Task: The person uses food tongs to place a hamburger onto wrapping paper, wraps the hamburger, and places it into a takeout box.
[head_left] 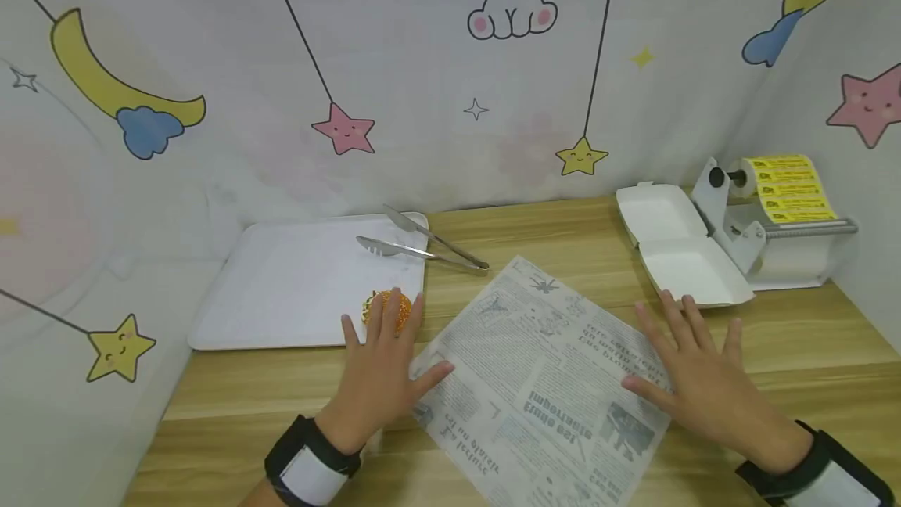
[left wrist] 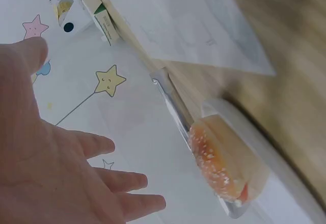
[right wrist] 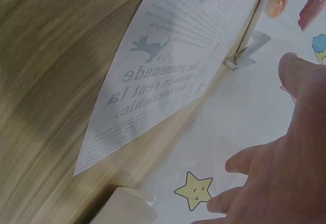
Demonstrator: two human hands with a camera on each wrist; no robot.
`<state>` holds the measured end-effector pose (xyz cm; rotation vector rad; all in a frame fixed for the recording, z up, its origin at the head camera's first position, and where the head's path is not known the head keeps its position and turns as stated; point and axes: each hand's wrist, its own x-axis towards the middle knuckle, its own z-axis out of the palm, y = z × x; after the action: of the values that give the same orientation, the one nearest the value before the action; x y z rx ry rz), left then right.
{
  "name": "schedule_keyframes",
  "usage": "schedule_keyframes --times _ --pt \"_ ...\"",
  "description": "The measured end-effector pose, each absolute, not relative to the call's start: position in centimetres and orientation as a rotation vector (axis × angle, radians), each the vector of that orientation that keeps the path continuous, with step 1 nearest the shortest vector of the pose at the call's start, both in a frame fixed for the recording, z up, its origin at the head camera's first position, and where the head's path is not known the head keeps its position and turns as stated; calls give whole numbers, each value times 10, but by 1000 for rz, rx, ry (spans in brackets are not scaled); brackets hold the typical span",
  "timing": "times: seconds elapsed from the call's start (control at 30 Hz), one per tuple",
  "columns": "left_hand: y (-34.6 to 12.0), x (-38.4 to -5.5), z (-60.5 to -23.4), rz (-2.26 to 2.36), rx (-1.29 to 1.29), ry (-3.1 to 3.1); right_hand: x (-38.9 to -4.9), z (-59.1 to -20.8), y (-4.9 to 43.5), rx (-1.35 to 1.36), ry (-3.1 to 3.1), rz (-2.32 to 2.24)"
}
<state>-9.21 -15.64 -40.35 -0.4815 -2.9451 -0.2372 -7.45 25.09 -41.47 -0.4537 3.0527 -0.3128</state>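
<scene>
My left hand [head_left: 380,382], fingers spread, hovers at the left edge of a sheet of newsprint-patterned wrapping paper [head_left: 542,382]. Its fingertips overlap a sesame-topped burger bun [head_left: 403,307] in the head view; the left wrist view shows the burger [left wrist: 209,158] apart from the fingers. That burger sits at the near right corner of a white tray [head_left: 296,280]. Over the paper's right edge is my right hand [head_left: 718,382], also spread, with nothing in its grasp. The paper [right wrist: 158,66] lies flat and turned at an angle, its print upside down in the head view.
Metal tongs [head_left: 380,246] lie across the tray's far right corner, handle end on the wood table [head_left: 563,229]. An open white clamshell box [head_left: 693,268] stands at the back right, against a dispenser with a roll of yellow labels [head_left: 788,186]. A patterned curtain [head_left: 422,61] hangs behind.
</scene>
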Motion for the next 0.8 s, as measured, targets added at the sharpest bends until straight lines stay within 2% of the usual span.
schedule_keyframes --times 0.23,0.47,0.6,0.8 --pt "-151 -160 -376 -105 -536 -3019 -72 -419 254 -454 3056 -341" --pt "-149 -236 -381 98 -756 -3057 -70 -424 257 -473 3069 -354" --pt "-151 -260 -388 208 -774 -3117 -71 -426 255 -478 3060 -353" --pt "-149 -277 -388 339 -765 -3149 -71 -425 254 -476 3068 -340"
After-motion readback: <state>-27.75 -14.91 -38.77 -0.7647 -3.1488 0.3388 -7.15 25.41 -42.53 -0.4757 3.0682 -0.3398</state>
